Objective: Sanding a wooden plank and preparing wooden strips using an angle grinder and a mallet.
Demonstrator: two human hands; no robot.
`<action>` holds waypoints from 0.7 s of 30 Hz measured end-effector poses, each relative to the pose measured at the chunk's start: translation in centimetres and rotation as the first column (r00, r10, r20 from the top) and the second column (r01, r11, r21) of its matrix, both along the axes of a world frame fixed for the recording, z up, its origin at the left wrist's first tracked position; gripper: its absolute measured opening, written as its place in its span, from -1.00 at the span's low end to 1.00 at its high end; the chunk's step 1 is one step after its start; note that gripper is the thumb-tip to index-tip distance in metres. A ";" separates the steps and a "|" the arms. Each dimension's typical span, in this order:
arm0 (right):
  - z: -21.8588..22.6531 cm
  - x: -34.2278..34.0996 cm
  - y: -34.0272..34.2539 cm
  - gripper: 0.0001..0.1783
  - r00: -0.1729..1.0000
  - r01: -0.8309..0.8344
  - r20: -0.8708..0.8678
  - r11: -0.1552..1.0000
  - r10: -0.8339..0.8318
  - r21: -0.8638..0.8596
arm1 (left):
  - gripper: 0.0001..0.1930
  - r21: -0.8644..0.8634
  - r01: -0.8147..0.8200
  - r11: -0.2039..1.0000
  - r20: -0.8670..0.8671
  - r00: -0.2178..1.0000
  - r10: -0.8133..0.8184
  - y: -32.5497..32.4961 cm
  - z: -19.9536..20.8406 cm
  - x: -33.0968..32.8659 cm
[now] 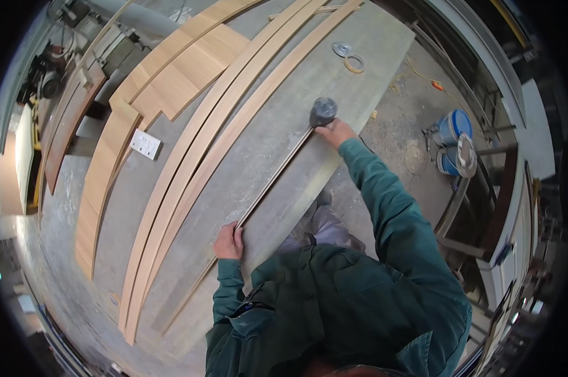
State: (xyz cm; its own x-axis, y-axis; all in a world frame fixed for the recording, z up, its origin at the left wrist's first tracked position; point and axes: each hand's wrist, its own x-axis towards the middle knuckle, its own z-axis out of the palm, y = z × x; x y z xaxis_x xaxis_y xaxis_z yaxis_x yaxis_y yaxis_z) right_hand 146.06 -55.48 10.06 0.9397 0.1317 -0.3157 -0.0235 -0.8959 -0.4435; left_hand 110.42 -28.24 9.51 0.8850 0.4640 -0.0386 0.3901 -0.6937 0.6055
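Thin strip (274, 178) slants across the table (359, 94) between left hand (229, 243) and right hand (336, 133)

The grey table runs from the lower left to the upper right, with the person at its near edge. On its far side lie curved wooden panels (196, 63), partly overlapping. In front of them, three long, pale, bowed strips (218, 110) stretch nearly the table's length, with bare tabletop between them and the thin strip.

On the floor (390, 141) to the right, apart from the work, stand blue buckets (454, 127).

The thin strip is on the near half of the table, its long axis pointing away and to the right. From the left hand it reaches both ways: up toward the right hand and down past the left sleeve. The left hand's fingers pinch it; the right hand is at its upper end, beside a dark rounded object (323, 112) that blocks the line beyond. I cannot tell whether the right hand's fingers grasp that object, the thin strip or both.

Smaller things lie clear of the thin strip: a white plate with holes (146, 144) beside the panels, then a tan ring (354, 63) and a shiny disc (341, 49) near the far right corner.
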 end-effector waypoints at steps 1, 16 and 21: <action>-0.8 2.0 -1.2 -0.21 1.000 -0.023 0.022 1.000 0.023 0.012 | -0.80 0.008 -0.032 0.999 0.004 0.999 0.032 -0.3 -0.3 0.1; -2.2 14.5 -8.6 -0.29 0.900 -0.325 0.271 0.940 0.340 -0.102 | -0.75 0.059 -0.398 0.915 -0.053 0.914 0.401 0.3 -2.7 1.9; -2.0 13.6 -9.5 -0.22 0.885 -0.400 0.232 0.914 0.405 -0.071 | -0.74 0.002 -0.461 0.887 -0.093 0.883 0.460 0.7 -3.1 3.4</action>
State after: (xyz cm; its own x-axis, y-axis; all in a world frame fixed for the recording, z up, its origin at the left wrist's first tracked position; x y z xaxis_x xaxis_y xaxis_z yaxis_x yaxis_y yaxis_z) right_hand 159.66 -65.03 8.09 0.8545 0.5102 -0.0981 0.4440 -0.8152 -0.3719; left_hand 113.84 -27.52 6.39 0.5644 0.8168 -0.1194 0.7151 -0.4115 0.5650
